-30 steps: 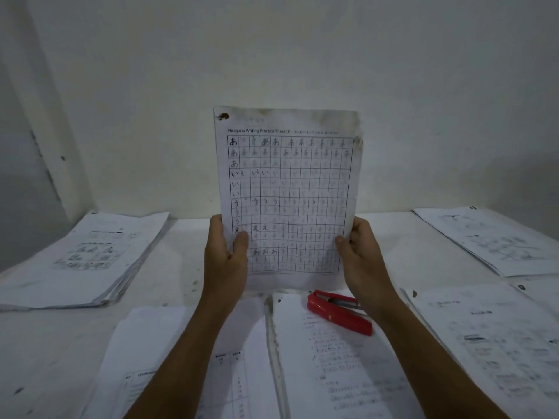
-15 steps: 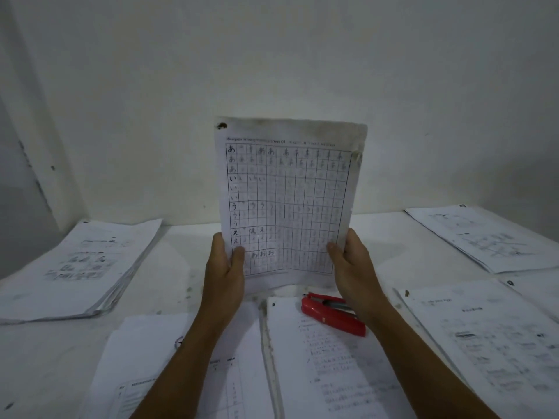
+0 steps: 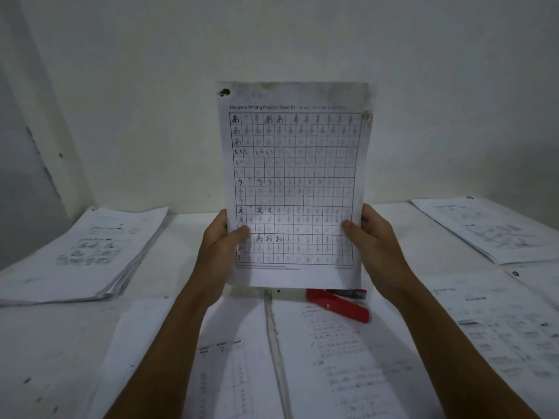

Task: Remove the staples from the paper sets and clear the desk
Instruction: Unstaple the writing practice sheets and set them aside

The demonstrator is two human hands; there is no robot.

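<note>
A person is holding a paper set (image 3: pixel 295 182) upright above the middle of the white desk (image 3: pixel 42 343), its printed face turned toward the camera; the left hand (image 3: pixel 219 246) is gripping the lower left edge, thumb lying across the front of the sheet and fingers going behind it; the right hand (image 3: pixel 373 240) is gripping the lower right edge in the same way, thumb on the front, fingers hidden behind. The top sheet is showing a grid of hiragana practice characters under a heading line; a dark mark (image 3: pixel 224 92) is sitting at its upper left corner, though whether that is a staple is too blurred to tell; the top margin and right edge are looking smudged.

Just below the sheet's bottom edge, a red stapler (image 3: pixel 340 303) is lying on a printed paper pile (image 3: pixel 348 358) at the near middle; another pile (image 3: pixel 169 367) is lying to its left, partly under the left forearm. At the far left a thick stack of papers (image 3: pixel 81 255) is resting on the desk; at the far right a thinner set (image 3: pixel 490 228) is lying near the wall (image 3: pixel 272 37); nearer on the right more printed sheets (image 3: pixel 499 328) are spreading toward the edge.
</note>
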